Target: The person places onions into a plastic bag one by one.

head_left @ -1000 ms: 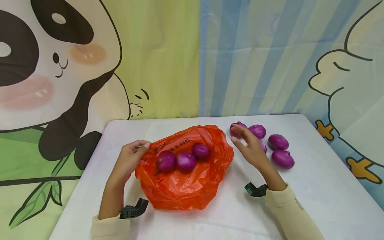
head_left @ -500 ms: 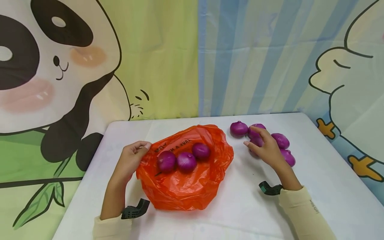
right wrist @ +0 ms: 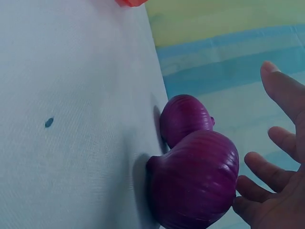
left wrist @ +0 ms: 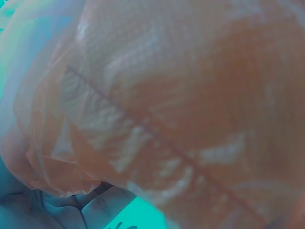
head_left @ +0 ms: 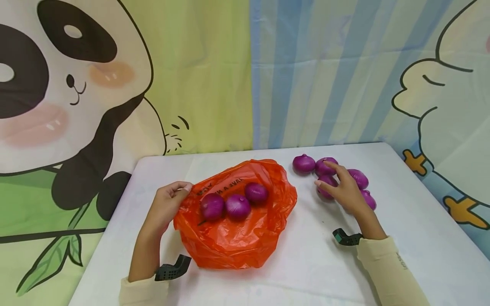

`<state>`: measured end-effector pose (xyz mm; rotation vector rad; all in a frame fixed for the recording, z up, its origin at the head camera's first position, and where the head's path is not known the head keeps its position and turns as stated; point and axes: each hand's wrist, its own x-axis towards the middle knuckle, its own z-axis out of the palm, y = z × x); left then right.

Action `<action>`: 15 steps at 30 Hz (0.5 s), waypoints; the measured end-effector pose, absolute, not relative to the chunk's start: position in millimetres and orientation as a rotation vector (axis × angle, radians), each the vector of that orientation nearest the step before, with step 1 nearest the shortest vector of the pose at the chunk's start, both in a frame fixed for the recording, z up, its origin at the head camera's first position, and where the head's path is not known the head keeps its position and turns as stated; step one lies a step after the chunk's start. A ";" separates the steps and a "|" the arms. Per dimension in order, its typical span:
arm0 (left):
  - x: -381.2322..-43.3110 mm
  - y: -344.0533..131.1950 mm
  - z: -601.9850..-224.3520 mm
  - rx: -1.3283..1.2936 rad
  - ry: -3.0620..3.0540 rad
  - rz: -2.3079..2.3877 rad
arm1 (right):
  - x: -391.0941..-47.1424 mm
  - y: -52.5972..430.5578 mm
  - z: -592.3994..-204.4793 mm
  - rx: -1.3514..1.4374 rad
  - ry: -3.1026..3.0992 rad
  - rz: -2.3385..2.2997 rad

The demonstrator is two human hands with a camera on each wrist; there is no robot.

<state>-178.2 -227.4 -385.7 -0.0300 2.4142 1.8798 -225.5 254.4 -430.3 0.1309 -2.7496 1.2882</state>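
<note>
My left hand pinches the left rim of an orange-red plastic bag between thumb and fingers. In the left wrist view the bag's film covers most of the picture. Inside the bag lie a purple onion, a second onion and a third onion. My right hand hovers at the onions on the right, thumb and fingers apart around a near onion. In the right wrist view its fingers are spread beside a large onion, not curled round it.
Other onions stand close about the right hand: one at the back left, one beside it, and two at the right, an upper onion and a partly hidden onion. The white table ends at a cartoon-printed curtain.
My right hand has moved right, away from the bag's edge, to the onion group, then slowed almost to a stop there. The left hand and the bag have stayed in place.
</note>
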 end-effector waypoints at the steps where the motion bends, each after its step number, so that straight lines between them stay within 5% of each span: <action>1: -177.9 -227.6 -385.8 -0.032 2.411 1.883 | -225.8 255.0 -431.0 0.136 -2.764 1.290; 15: -178.2 -229.5 -386.1 -0.025 2.404 1.903 | -231.0 253.5 -451.8 0.403 -2.940 1.182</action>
